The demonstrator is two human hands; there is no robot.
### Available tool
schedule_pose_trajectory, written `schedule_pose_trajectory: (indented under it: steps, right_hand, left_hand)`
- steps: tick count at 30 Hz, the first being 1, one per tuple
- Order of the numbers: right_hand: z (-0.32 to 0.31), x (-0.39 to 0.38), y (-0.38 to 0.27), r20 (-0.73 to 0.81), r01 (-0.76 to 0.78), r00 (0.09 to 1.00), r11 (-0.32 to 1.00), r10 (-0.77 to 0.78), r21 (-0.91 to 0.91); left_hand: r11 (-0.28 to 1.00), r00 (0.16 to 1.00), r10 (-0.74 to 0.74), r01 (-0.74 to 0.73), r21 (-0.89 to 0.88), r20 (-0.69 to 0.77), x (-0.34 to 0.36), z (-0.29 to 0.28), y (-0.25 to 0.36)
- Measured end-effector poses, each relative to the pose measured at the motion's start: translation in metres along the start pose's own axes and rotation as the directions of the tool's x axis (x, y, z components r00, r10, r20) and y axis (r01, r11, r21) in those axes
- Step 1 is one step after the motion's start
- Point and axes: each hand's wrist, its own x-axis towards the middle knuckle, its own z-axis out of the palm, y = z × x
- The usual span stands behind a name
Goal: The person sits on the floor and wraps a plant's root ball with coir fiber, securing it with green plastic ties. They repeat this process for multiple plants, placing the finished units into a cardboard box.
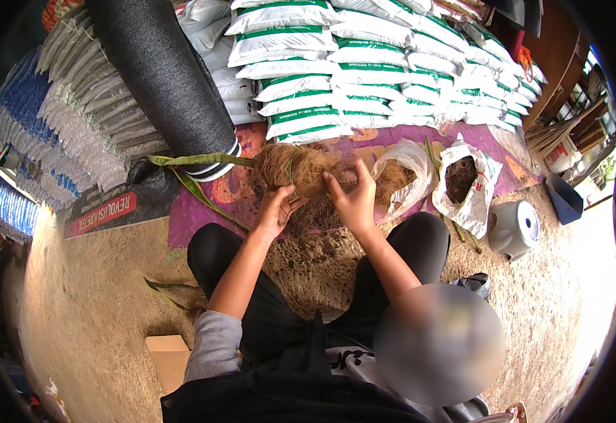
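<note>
Between my hands is a rounded bundle of brown coconut fibre (295, 169), held just above the purple mat. Long green strap-like leaves with pale edges, such as this leaf (206, 161), stick out of its left end. My left hand (274, 213) supports the bundle from below, fingers curled against its underside. At the bundle's right end, my right hand (355, 200) pinches the fibre between thumb and fingers; whether a thin strand is in that pinch I cannot make out. Loose dark soil (315, 247) lies below, between my knees.
Right of the bundle stand a clear plastic bag (424, 166) of fibre and a white sack (488, 187) of dark soil. Further right are a grey stool (511, 233) and a dark blue dustpan (565, 197). Stacked white-green sacks (371, 55) and a black mesh roll (160, 70) stand behind.
</note>
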Motion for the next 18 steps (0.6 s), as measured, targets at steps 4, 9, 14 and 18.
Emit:
schedule_pose_trajectory:
  steps: [4, 9, 14, 18]
  right_hand:
    - [0.004, -0.009, -0.006, 0.057, 0.452, 0.887, 0.839, -0.458, -0.302]
    - [0.018, -0.025, -0.008, 0.458, 0.591, 0.792, 0.696, -0.404, -0.408]
    - [0.019, -0.009, -0.001, 0.327, 0.418, 0.893, 0.839, -0.309, -0.349]
    - [0.021, -0.007, 0.0, 0.243, 0.28, 0.939, 0.952, -0.244, -0.126]
  left_hand:
    - [0.998, 1.0, 0.025, -0.025, -0.05, 0.007, 0.001, -0.002, -0.003]
    - [0.997, 0.999, -0.014, 0.011, -0.07, -0.041, 0.0, -0.002, -0.003]
    - [0.998, 0.999, 0.039, -0.037, 0.043, -0.038, -0.009, 0.011, 0.003]
    - [0.996, 0.999, 0.049, -0.05, 0.077, 0.016, -0.011, 0.019, 0.007]
